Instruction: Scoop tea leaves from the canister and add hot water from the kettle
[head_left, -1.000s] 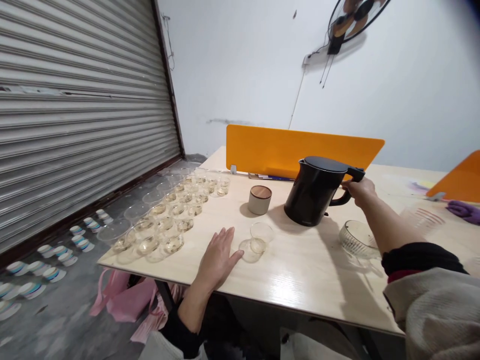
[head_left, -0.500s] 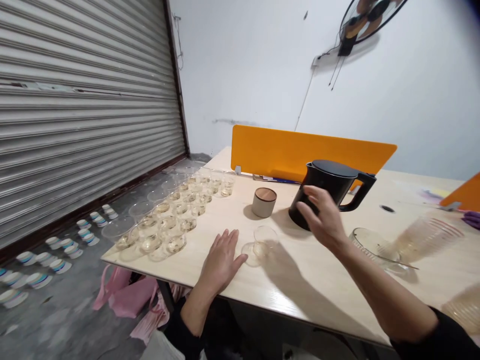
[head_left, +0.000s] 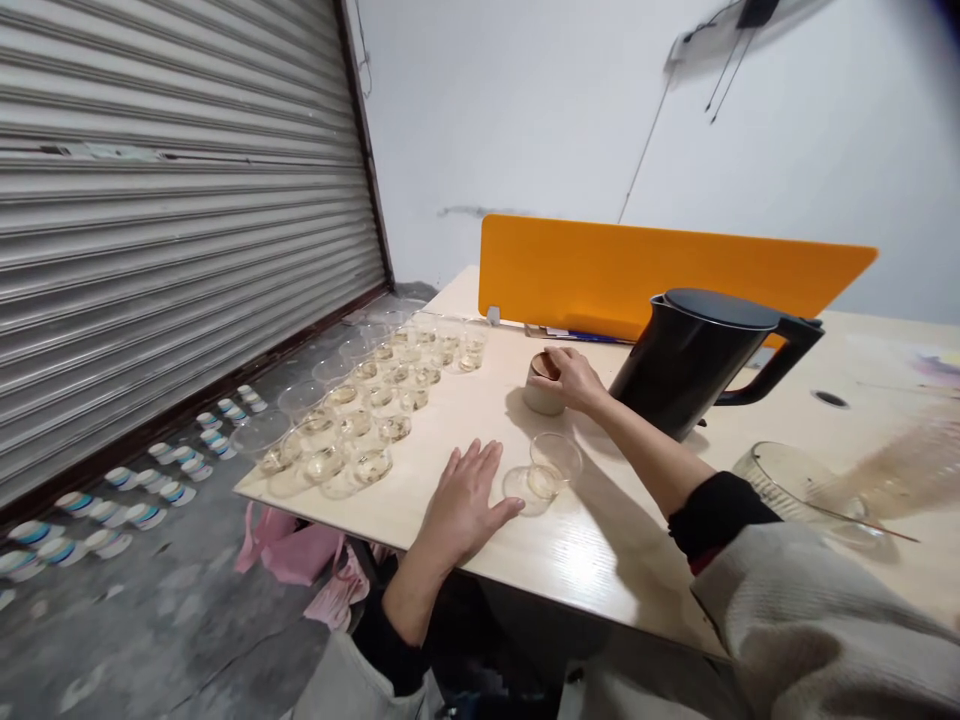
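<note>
Head view. A small round canister, pale grey wall with a brown wooden lid, upright near the middle of the tabletop, just left of a black electric kettle. Right hand curled over the canister's lid and right side, fingers closed around it. Left hand flat on the wood, palm down, fingers spread, gripping nothing; thumb just beside a small clear glass cup standing with a clear glass lid or saucer. Rows of small glass cups with pale yellowish liquid over the left part of the surface, running toward the far edge. At right, a ribbed clear glass pitcher, partly blurred.

Light wood grain, glossy. Orange divider panel upright along the far side. Grey roller shutter at left, white wall behind. On the concrete floor, white lids with blue bands in rows and pink bags below the near edge.
</note>
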